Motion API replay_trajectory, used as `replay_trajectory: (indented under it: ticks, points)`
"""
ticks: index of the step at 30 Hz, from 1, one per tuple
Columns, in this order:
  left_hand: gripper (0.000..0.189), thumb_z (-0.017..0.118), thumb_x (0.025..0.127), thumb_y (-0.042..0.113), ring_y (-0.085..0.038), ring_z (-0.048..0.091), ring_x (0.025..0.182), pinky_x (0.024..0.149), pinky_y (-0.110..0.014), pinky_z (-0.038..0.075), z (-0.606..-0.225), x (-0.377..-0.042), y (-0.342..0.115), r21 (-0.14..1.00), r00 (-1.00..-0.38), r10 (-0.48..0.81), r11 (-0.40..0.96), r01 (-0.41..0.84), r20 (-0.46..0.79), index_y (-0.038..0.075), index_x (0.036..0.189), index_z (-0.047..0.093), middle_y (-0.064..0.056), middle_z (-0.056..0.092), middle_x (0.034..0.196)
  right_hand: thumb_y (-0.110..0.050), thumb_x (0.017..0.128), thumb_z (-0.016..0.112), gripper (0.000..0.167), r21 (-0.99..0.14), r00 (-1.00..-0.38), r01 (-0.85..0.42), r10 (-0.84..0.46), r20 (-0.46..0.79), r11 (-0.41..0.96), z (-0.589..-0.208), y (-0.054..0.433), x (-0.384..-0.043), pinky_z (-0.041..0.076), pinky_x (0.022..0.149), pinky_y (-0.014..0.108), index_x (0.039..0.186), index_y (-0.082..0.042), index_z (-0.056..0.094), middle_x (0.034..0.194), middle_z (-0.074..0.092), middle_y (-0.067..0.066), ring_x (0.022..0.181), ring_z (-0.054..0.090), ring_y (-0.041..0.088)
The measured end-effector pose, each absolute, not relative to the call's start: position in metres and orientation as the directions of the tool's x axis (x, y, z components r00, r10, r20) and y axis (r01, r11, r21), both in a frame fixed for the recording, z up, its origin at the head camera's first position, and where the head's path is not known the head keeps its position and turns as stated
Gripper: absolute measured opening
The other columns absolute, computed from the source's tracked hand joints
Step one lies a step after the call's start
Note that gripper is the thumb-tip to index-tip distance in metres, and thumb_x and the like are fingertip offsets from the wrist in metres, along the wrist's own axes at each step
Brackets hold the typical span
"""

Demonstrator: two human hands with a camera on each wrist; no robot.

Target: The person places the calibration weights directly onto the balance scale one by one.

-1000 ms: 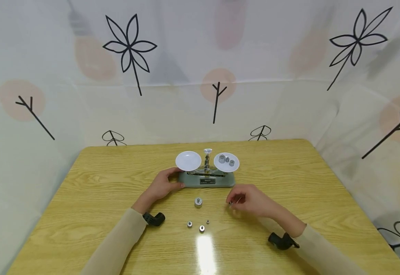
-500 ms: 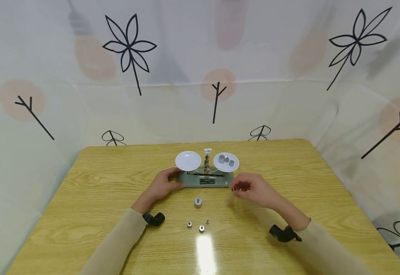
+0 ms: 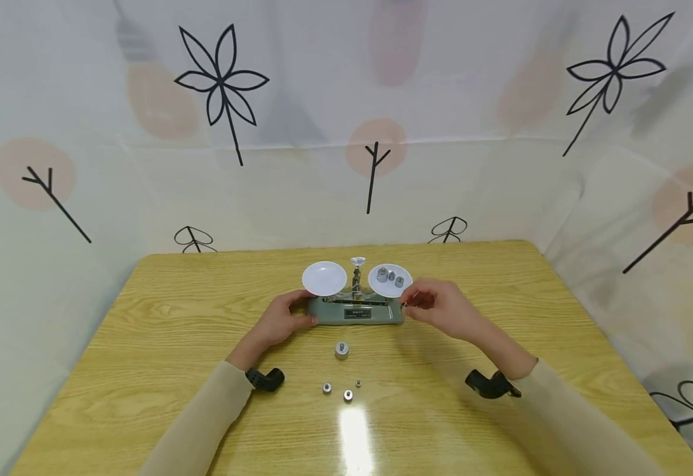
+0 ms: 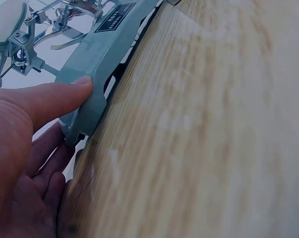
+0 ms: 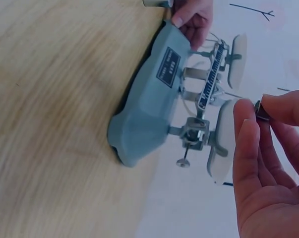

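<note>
A green balance scale (image 3: 328,314) with two white pans stands toward the back of the table. My left hand (image 3: 280,318) holds the left end of its base; in the left wrist view the thumb lies on top and the fingers are behind. Between thumb and forefinger my right hand (image 3: 442,307) pinches a small metal weight (image 5: 261,111), just in front of the right pan (image 3: 405,272). Several metal weights (image 3: 383,275) stand in that pan. The left pan (image 3: 325,278) holds nothing visible.
A larger weight (image 3: 342,350) stands on the wooden table (image 3: 203,284) in front of the scale. Nearer me are smaller weights (image 3: 326,388), close to a bright reflection. A patterned cloth (image 3: 299,198) hangs behind the table.
My right hand has moved away from me and up with the small weight, from the tabletop toward the right pan. The left hand has stayed on the base.
</note>
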State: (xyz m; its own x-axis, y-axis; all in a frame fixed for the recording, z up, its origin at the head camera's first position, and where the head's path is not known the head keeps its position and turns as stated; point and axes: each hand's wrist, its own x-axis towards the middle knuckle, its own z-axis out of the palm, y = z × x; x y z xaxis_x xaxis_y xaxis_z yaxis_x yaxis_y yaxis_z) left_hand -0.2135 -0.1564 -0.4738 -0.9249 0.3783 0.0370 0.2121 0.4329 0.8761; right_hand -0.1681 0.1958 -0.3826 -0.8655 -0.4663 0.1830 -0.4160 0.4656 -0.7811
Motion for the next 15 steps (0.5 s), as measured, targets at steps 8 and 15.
replay_trajectory:
  ticks: [8,15]
  points:
    - [0.053,0.080,0.086,0.012,-0.027,0.047,0.133,0.109,-0.048,0.038,-0.474,-0.214,-0.157,0.879,-0.926,0.376,0.430,0.206,0.034,0.010,0.135,0.061,-0.007,0.058,0.137,-0.002,0.088,0.074,0.012,-0.756,-0.873,-0.427,-0.444,0.202,0.496,-0.372,0.192,-0.183,0.057,0.071,0.030,0.099,-0.005,0.072,0.096,0.069,0.003,0.085,0.067,0.019]
    - [0.053,0.080,0.085,0.012,-0.027,0.047,0.133,0.110,-0.048,0.037,-0.473,-0.213,-0.156,0.878,-0.926,0.376,0.433,0.205,0.030,0.010,0.135,0.061,-0.007,0.058,0.137,-0.004,0.088,0.075,0.010,-0.709,-0.870,-0.449,-0.446,0.209,0.543,-0.367,0.188,-0.196,0.056,0.070,0.029,0.098,-0.007,0.073,0.094,0.070,0.003,0.084,0.067,0.017]
